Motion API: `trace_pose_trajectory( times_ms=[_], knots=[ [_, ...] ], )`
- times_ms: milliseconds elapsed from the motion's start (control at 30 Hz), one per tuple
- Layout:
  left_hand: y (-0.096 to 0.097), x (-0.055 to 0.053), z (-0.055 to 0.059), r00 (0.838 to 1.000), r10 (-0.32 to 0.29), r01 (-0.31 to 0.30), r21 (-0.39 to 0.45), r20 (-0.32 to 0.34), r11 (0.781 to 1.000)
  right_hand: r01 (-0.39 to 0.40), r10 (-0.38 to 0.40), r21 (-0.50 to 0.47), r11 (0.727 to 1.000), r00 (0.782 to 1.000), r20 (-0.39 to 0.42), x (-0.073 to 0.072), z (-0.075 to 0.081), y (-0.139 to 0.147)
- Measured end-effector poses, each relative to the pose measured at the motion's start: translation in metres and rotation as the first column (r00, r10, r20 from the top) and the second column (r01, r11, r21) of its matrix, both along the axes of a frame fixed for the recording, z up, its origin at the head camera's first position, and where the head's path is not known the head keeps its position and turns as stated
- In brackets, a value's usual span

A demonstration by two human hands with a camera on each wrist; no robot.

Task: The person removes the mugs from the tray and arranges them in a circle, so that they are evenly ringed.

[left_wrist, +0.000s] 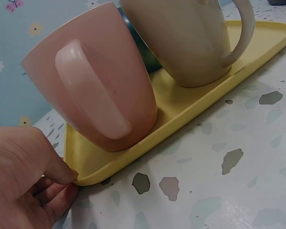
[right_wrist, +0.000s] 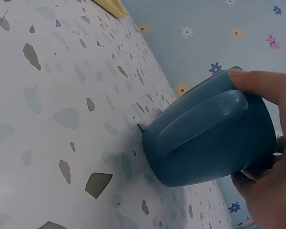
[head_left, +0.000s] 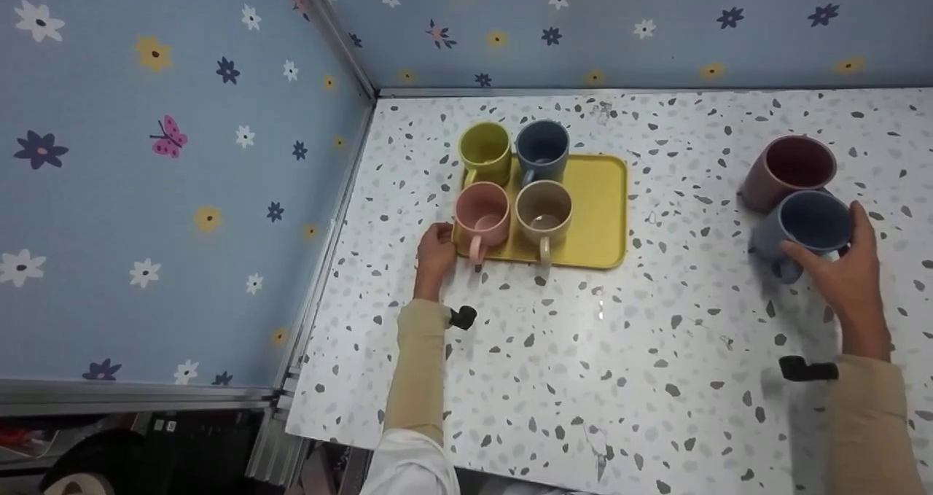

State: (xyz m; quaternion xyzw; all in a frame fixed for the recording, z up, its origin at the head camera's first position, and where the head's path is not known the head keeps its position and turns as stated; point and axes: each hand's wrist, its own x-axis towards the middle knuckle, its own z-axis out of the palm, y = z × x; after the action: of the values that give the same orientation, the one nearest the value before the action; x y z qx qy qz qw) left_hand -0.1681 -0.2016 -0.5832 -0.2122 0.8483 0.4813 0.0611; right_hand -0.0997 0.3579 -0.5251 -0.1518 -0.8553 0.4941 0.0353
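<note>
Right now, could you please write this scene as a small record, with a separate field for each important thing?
left grip: pinches the near left corner of the yellow tray
right grip: holds a blue cup, away from the tray
tray, near row: pink cup left, beige cup right
tray, far row: green cup left, second blue cup right
near-row handles: toward the person
behind held cup: dark red cup, on the table
held cup touching table: cannot tell

tray (head_left: 599, 211): left on table (head_left: 619, 378) | four mugs (head_left: 482, 218): on tray, two rows | near mug (head_left: 810, 221): right of tray | far mug (head_left: 798, 165): behind it
</note>
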Motion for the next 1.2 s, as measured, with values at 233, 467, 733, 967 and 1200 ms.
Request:
trace_pose_trajectory(
  times_ms=[233,467,733,967,1200],
  knots=[
    [0.001,-0.001,0.001,0.999,0.017,-0.017,0.007,0.045,1.000,0.040,-0.033,0.097,0.994,0.997,-0.068,0.000,0.013,-0.010],
    [0.001,-0.002,0.001,0.999,0.020,-0.020,-0.002,0.050,1.000,0.141,-0.096,0.140,0.980,0.953,-0.287,-0.006,0.025,-0.022],
    [0.000,-0.002,0.000,0.999,0.028,-0.028,-0.004,0.032,1.000,0.057,-0.049,0.007,0.998,0.909,-0.414,-0.015,0.034,-0.043],
    [-0.001,-0.001,0.000,1.000,0.022,-0.021,-0.019,0.016,1.000,-0.048,0.031,-0.029,0.998,0.905,-0.423,-0.014,0.057,-0.088],
    [0.000,0.001,-0.001,1.000,0.016,-0.016,-0.023,0.001,1.000,-0.130,0.105,-0.025,0.991,0.883,-0.457,-0.020,0.057,-0.116]
  ],
)
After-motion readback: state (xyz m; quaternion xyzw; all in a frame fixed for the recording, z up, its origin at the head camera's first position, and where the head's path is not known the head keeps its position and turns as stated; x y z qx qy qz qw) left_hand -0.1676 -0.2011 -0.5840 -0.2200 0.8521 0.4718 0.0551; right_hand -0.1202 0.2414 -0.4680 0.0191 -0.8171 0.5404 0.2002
